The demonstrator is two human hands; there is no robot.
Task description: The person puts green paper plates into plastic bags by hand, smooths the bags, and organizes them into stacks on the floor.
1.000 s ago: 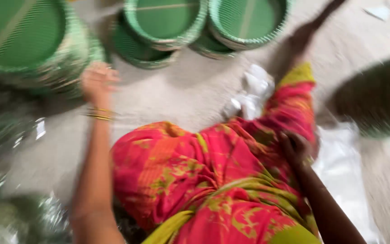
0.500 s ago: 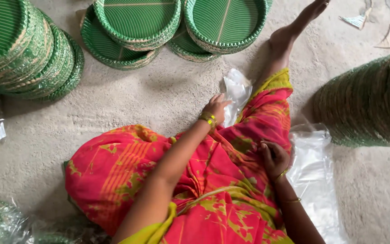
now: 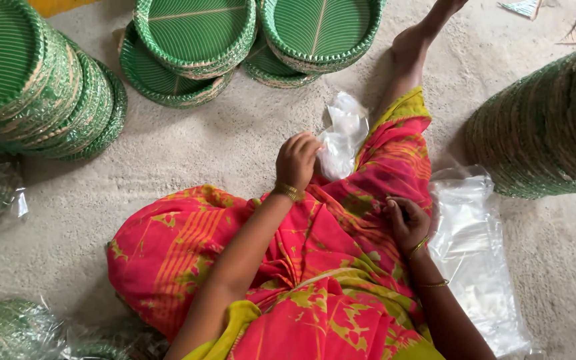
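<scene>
My right hand rests loosely curled on my pink-and-green cloth lap, holding nothing. My left hand pinches the crumpled clear plastic bag beside my knee; it wants opening, I judge. Beyond lie stacked green leaf-patterned plates.

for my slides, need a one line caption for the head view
Seated on the floor among stacked green plates, the left hand grips a crumpled clear bag while the right hand rests on the lap.

A pink-red garment with yellow-green print and border, gold bangles on both wrists, bare feet.
</scene>
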